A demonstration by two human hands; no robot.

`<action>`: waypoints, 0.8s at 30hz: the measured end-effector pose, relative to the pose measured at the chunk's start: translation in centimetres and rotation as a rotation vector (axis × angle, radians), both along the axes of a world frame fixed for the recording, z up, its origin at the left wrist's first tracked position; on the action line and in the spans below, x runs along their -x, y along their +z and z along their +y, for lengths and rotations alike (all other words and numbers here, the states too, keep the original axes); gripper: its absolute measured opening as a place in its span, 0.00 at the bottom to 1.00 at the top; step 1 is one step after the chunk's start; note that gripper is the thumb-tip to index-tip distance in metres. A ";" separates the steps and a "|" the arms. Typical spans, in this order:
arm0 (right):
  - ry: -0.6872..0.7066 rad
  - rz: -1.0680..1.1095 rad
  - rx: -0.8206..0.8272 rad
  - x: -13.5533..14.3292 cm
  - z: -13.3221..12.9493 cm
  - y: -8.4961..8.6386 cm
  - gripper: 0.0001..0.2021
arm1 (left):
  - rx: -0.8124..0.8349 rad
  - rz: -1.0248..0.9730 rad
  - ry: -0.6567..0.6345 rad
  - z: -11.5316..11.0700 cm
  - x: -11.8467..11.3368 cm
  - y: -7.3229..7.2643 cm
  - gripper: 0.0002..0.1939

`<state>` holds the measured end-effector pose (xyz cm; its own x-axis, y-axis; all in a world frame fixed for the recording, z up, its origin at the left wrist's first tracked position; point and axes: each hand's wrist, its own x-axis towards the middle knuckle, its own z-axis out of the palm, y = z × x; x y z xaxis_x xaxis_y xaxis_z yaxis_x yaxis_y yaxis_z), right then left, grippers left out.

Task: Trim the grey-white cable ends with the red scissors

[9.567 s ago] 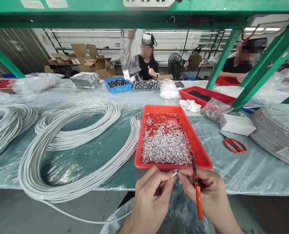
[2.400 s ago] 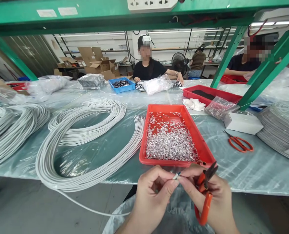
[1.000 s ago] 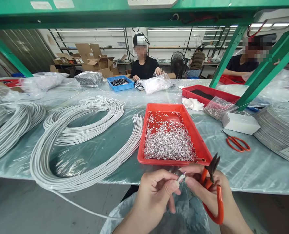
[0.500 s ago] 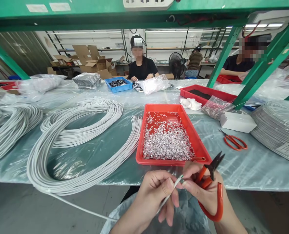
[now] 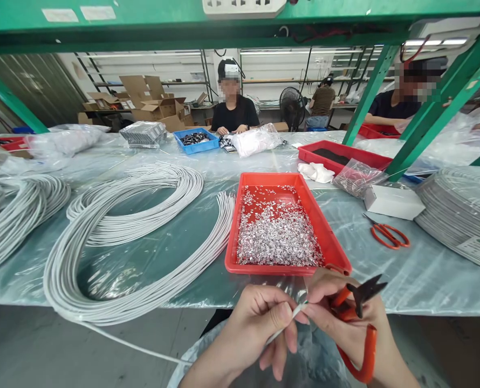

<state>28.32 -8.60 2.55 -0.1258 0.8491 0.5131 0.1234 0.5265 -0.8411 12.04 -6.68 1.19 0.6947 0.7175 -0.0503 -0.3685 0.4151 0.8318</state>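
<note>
A white cable (image 5: 279, 329) is pinched between the thumb and fingers of my left hand (image 5: 253, 323), its tip pointing up to the right. My right hand (image 5: 328, 317) closes thumb and fingertips on that cable's end, where a bit of green shows. A thin pale strip or loop sticks up beside the tip; its kind is unclear. Red-handled scissors (image 5: 370, 345) hang in my right hand, one handle loop outside the palm, the short dark blades pointing up and right, away from the cable.
Just beyond my hands sits a red tray (image 5: 232, 237) of small shiny metal pieces. Coiled white cables (image 5: 74, 258) lie at left. Another pair of scissors (image 5: 389, 235), a white box (image 5: 393, 201) and a large cable coil (image 5: 458, 215) are at right. Co-workers sit opposite, behind green posts (image 5: 371, 94).
My right hand has shifted slightly right and turned, so the scissors' blades tilt further to the right. Its fingertips have closed over the cable's end. The pale strip now stands out there.
</note>
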 end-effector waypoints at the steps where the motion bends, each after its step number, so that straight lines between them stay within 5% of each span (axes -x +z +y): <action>1: 0.029 -0.011 0.020 -0.2 0.0 0.1 0.05 | -0.011 0.032 -0.007 0.0 0.1 0.1 0.16; 14: -0.233 -0.080 -0.126 1.2 -0.1 0.1 0.06 | -0.191 0.175 0.224 -0.7 -0.5 0.5 0.17; 21: -0.278 -0.090 -0.128 1.5 -0.3 0.0 0.06 | -0.505 0.373 0.554 -1.2 -0.9 0.3 0.07; 24: -0.266 -0.102 -0.123 1.3 -0.2 -0.1 0.06 | -0.785 0.493 0.701 -1.1 -0.8 0.2 0.03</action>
<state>27.03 -8.77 2.41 0.0368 0.7913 0.6103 0.3508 0.5617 -0.7493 12.80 -7.75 1.40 0.1622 0.8909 0.4243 0.1217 -0.4448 0.8873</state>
